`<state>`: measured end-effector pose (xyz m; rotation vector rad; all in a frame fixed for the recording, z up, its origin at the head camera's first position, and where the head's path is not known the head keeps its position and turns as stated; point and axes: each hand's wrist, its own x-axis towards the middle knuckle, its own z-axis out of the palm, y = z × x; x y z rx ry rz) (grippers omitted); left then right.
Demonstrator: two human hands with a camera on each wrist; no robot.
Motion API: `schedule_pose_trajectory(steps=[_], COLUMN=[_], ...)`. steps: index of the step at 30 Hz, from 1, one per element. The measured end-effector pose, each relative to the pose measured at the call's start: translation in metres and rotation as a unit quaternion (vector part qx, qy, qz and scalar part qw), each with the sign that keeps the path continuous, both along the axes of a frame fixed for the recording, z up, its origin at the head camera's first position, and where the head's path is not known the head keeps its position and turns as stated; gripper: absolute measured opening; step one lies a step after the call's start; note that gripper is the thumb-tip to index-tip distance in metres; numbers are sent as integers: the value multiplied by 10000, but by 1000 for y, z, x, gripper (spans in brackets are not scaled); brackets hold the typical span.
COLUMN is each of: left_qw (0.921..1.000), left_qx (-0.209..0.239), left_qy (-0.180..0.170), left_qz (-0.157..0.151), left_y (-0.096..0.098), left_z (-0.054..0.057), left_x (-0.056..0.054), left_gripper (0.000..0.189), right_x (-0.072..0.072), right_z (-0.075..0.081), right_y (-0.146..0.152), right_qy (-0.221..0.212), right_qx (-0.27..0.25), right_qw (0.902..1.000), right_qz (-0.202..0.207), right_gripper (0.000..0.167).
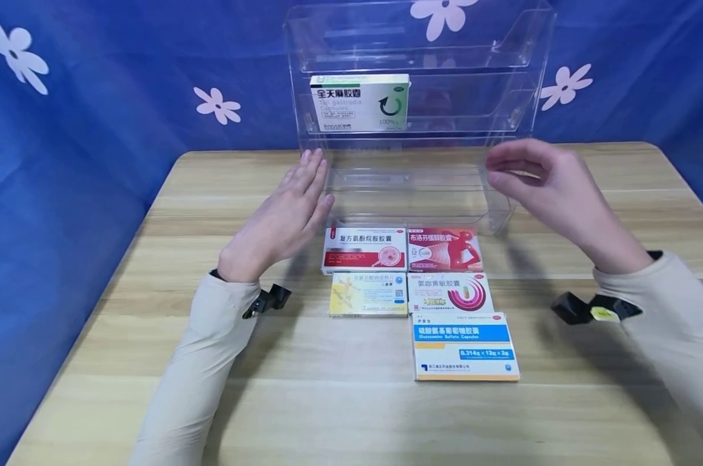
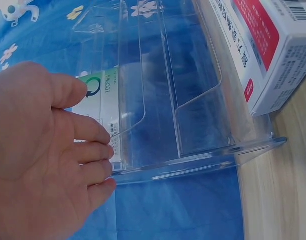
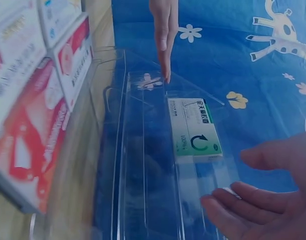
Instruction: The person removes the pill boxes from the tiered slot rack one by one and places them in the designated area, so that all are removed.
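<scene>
A clear plastic tiered rack [image 1: 479,103] stands at the back of the table. A white and green medicine box [image 1: 360,107] sits in an upper tier, toward the left side. My left hand [image 1: 284,217], fingers straight, is held beside the rack's left side; its bare palm faces the rack in the left wrist view. On the other side, my right hand [image 1: 552,194] has its fingers loosely bent near the rack's right edge. In the right wrist view, nothing lies between that hand's thumb and fingers [image 3: 225,212].
Before the rack lie a red and white box [image 1: 364,249], a red box [image 1: 445,250], a yellow box [image 1: 369,294], a white and magenta box [image 1: 449,293] and a blue and white box [image 1: 465,362]. A blue flowered cloth [image 1: 124,77] hangs behind the wooden table [image 1: 153,278].
</scene>
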<state>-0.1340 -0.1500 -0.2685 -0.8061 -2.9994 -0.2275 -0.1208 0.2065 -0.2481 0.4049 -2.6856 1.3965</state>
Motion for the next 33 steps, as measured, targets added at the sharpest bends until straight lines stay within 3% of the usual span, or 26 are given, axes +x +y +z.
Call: schedule_pose_trajectory(steps=[9, 17, 33], left_qw=[9999, 9997, 9997], left_qx=[-146, -253, -224], left_qy=[-33, -35, -79], left_qz=[-45, 0, 48], left_y=[2, 1, 0], left_z=[3, 6, 8], left_x=[1, 1, 5], left_gripper=[67, 66, 65], right_x=[-48, -81, -108], right_z=[18, 29, 29], right_y=[-39, -70, -101], right_qy=[264, 334, 271], right_qx=[-524, -864, -914], right_qw=[9982, 9957, 9952], right_qz=[103, 26, -204], right_gripper=[39, 42, 39])
